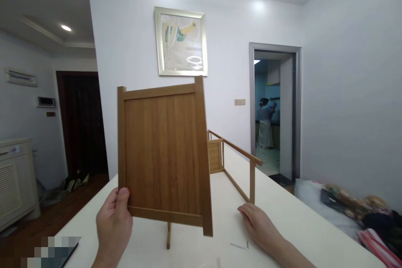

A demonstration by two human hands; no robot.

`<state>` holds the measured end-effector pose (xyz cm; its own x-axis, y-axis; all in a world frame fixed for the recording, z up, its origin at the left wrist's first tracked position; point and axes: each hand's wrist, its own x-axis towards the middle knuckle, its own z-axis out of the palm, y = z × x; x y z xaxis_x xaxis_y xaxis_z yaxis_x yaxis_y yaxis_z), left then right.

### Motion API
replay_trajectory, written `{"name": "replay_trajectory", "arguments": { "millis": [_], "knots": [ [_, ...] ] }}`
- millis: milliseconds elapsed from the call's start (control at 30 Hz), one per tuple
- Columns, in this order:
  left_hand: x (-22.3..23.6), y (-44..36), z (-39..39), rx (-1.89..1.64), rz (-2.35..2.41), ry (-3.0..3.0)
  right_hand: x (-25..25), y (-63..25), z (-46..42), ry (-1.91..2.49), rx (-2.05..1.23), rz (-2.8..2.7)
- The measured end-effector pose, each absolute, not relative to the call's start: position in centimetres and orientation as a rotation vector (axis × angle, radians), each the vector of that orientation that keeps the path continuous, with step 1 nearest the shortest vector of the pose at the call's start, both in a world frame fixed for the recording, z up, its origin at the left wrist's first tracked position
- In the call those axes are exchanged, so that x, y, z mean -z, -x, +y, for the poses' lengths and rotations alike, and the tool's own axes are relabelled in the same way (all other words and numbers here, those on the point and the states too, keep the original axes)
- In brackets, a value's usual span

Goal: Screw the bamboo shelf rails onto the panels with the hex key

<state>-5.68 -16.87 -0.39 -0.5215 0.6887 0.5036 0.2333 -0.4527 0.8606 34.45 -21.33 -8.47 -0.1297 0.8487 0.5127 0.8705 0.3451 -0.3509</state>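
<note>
My left hand (113, 222) grips the lower left corner of a wooden panel (163, 155), a framed bamboo-coloured board held upright in front of me. My right hand (259, 226) rests on the white table (301, 217) with fingers stretched toward the foot of a wooden frame (240, 163), touching or nearly touching its post. That frame stands on the table behind the panel and is partly hidden by it. A small metal hex key (239, 245) lies on the table just left of my right wrist.
A framed picture (181, 42) hangs on the far wall. Through a doorway (273, 109) at the right a person stands in another room. Bags and fabric (354, 209) lie beside the table's right edge. A white cabinet (14, 176) stands at far left.
</note>
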Motion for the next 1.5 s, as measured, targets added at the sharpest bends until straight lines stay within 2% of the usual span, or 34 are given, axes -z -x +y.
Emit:
{"name": "replay_trajectory", "arguments": {
  "millis": [200, 433, 600, 833, 1033, 1267, 1500],
  "knots": [
    [0.4, 3.9, -18.0, -1.779, 1.463, -1.553, 8.6, -34.5, -21.3, 1.421, -0.05, -1.809],
    [1.4, 3.3, -17.5, -1.679, 1.579, -1.78, 6.3, -34.8, -21.0, 1.183, -0.656, -1.422],
    [1.6, 3.3, -17.5, -1.719, 1.518, -1.947, 3.5, -33.6, -21.4, 0.926, -0.93, -1.283],
    [1.3, 2.8, -17.5, -1.688, 1.46, -2.034, 2.7, -30.7, -21.2, 0.845, -1.086, -1.248],
    [0.7, 2.8, -17.8, -1.908, 1.301, -1.651, 4.4, -30.0, -20.7, 0.77, -1.166, -1.064],
    [1.7, 0.6, -17.7, -1.678, 1.007, -1.646, 6.4, -29.2, -20.3, 0.712, -1.226, -0.887],
    [3.6, -1.3, -17.7, -1.521, 1.121, -1.88, 7.4, -29.3, -19.9, 0.842, -1.32, -0.836]
  ]
}}
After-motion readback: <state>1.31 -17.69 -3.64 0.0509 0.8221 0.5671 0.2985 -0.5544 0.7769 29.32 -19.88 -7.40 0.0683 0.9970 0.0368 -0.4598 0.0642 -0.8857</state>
